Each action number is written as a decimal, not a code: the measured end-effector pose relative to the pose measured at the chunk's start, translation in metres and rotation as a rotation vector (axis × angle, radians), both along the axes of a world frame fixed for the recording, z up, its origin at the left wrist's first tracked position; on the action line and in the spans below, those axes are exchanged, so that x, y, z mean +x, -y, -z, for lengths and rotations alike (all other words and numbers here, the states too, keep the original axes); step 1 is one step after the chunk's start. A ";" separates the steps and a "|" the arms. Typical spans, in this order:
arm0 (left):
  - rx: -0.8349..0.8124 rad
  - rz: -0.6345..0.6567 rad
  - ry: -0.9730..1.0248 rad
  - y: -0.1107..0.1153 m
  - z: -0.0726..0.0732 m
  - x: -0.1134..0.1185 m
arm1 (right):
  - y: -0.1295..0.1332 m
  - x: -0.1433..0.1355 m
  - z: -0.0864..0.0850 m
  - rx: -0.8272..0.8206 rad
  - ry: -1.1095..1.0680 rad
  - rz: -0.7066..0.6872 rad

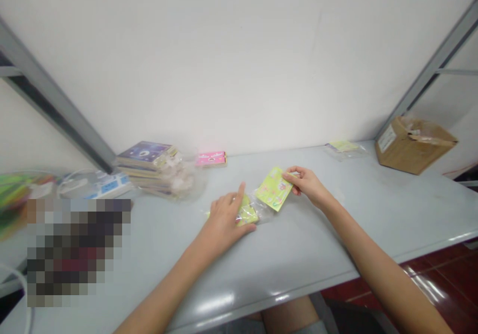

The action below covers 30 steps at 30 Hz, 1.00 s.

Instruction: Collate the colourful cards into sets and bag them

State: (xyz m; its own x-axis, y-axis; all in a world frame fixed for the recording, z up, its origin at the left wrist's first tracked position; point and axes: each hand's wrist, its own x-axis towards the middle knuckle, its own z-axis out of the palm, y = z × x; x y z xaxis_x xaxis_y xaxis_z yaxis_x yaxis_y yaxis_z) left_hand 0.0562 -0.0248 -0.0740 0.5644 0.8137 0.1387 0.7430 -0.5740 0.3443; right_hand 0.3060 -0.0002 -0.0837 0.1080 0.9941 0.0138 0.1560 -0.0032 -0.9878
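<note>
A yellow-green card (274,188) with small coloured drawings is pinched by its right edge in my right hand (304,183), tilted just above the table. My left hand (227,219) lies with its fingers apart over another yellow-green item (247,213) in clear plastic. That item is partly hidden under the palm and fingers. The clear plastic (264,211) spreads from it to below the held card.
Wrapped booklets (147,167) are stacked at the back left, near a pink pack (211,159) and a power strip (110,185). A bagged yellow-green item (344,147) and a cardboard box (414,147) stand back right. A blurred-out patch covers the left.
</note>
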 end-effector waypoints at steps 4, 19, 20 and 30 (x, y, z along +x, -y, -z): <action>0.002 0.033 0.019 0.001 0.000 0.001 | 0.001 -0.012 0.005 -0.003 -0.095 -0.014; 0.020 -0.022 0.014 0.000 -0.002 0.000 | 0.019 -0.044 0.006 0.209 0.258 -0.595; 0.023 -0.016 0.016 0.000 -0.002 0.000 | 0.020 -0.043 0.005 0.255 0.305 -0.662; -0.035 -0.021 -0.027 0.001 0.001 -0.001 | 0.013 -0.029 0.003 0.199 0.419 -0.419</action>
